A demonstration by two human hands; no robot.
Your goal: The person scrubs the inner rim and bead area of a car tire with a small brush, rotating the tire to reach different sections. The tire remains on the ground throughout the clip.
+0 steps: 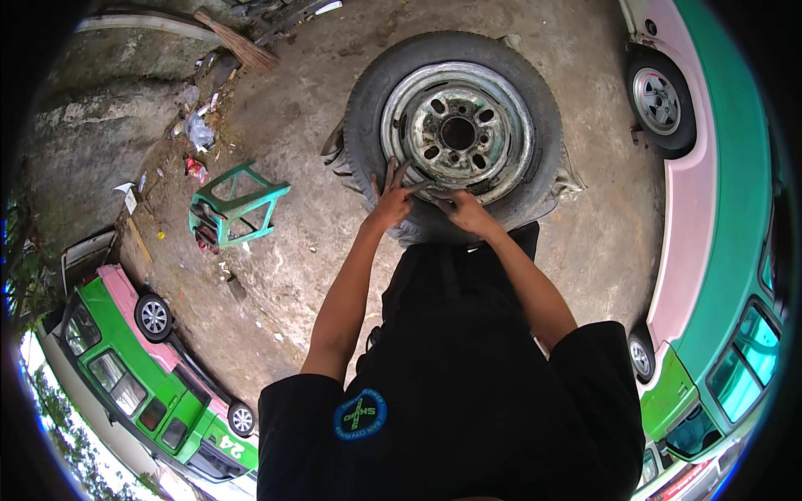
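A black tire (535, 92) on a scuffed steel rim (505, 117) lies flat in front of me, its hub hole facing up. At the rim's near edge, both of my hands work close together, their fingers darkened with grime. My left hand (393, 200) rests on the sidewall with its fingers stretched and spread toward the rim, the thumb pointing right. Just beside it, my right hand (464, 212) has its fingers curled in a pinch at the rim's lip. Whatever sits between those fingers is too small to make out.
A green plastic stool (242, 200) lies tipped over at the left, near litter (199, 134) along the wall. A straw broom (238, 42) is at the far left. Green-and-pink vehicles stand on the left (150, 367) and right (723, 167). Crumpled sheeting (570, 179) shows beneath the tire.
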